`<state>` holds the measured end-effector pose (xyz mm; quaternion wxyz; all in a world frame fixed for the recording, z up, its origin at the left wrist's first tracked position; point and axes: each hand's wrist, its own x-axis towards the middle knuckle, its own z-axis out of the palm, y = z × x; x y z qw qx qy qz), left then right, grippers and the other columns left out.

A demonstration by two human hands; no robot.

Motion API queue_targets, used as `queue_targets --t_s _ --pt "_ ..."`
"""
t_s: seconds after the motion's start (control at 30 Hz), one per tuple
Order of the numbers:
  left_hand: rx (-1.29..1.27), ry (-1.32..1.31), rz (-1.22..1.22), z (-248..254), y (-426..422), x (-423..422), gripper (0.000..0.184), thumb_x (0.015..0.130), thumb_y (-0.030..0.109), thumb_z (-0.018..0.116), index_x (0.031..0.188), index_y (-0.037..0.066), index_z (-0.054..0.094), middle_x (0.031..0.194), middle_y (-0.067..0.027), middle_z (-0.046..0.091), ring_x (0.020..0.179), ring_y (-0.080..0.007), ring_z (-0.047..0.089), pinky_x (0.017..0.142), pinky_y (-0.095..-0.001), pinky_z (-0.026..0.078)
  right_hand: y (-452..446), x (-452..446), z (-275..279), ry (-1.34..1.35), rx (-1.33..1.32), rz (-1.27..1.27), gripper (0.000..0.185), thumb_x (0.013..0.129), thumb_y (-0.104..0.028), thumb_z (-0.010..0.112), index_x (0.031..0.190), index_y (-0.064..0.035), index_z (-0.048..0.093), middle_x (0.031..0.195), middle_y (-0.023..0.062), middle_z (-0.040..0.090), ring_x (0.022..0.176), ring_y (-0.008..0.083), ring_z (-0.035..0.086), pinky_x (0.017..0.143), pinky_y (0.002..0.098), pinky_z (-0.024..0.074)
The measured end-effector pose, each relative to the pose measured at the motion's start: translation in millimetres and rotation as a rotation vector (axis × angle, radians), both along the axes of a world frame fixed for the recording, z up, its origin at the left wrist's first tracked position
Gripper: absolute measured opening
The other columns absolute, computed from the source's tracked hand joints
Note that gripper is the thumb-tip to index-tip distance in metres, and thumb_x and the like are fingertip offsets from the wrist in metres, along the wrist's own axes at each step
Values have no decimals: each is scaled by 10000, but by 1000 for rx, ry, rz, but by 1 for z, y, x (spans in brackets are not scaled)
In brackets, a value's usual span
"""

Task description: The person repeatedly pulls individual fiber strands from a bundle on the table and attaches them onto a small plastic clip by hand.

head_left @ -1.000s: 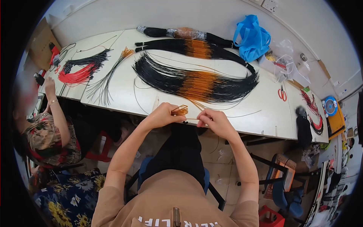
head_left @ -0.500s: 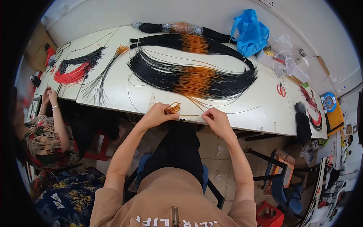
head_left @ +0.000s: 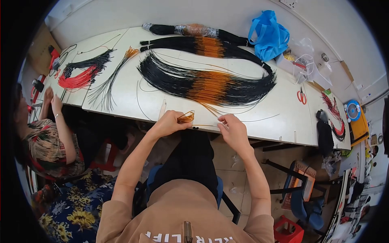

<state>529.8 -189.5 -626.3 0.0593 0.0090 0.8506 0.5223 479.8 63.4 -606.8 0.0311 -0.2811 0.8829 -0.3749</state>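
My left hand [head_left: 168,122] is closed around a small looped bunch of orange cords [head_left: 187,118] at the table's front edge. A thin orange cord [head_left: 204,125] runs from this bunch toward my right hand [head_left: 233,128], whose thumb and fingertips are pinched together at its end. Just beyond both hands lies a wide spread bundle of black cords with an orange middle [head_left: 208,87]. A few orange strands [head_left: 207,107] trail from it toward my hands.
Behind lie a second tied cord bundle [head_left: 208,47] and a plastic-wrapped one [head_left: 196,30]. A blue bag [head_left: 267,36] stands at the back right, with red-handled scissors [head_left: 301,97] nearer. Leftward are red and black cords [head_left: 79,77] and a seated co-worker [head_left: 50,150].
My right hand has shifted very slightly, and its fingers look a little differently bent. My left hand stays put. The co-worker's head and arms have moved slightly.
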Motion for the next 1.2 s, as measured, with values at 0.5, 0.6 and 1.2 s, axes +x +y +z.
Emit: queue_targets --t_s 0.5,0.6,1.2 --pt "23 37 -66 -2 3 5 296 814 135 739 698 -69 558 596 -93 535 525 -162 397 536 -294 397 -33 15 -28 63 -96 92 60 838 -66 644 859 -41 694 803 53 619 721 212 572 653 305 458" --pt "-12 45 -71 0 4 6 281 814 120 732 703 -67 554 611 -98 543 530 -170 403 544 -297 400 -32 16 -29 78 -94 85 58 834 -93 646 847 -62 694 790 47 598 755 231 580 666 323 467" --pt "9 205 56 -7 18 34 76 815 4 660 821 -67 635 660 -65 620 543 -125 467 561 -254 411 -41 33 -25 197 34 -20 58 841 -68 636 867 -44 682 836 38 631 685 215 589 636 294 468"
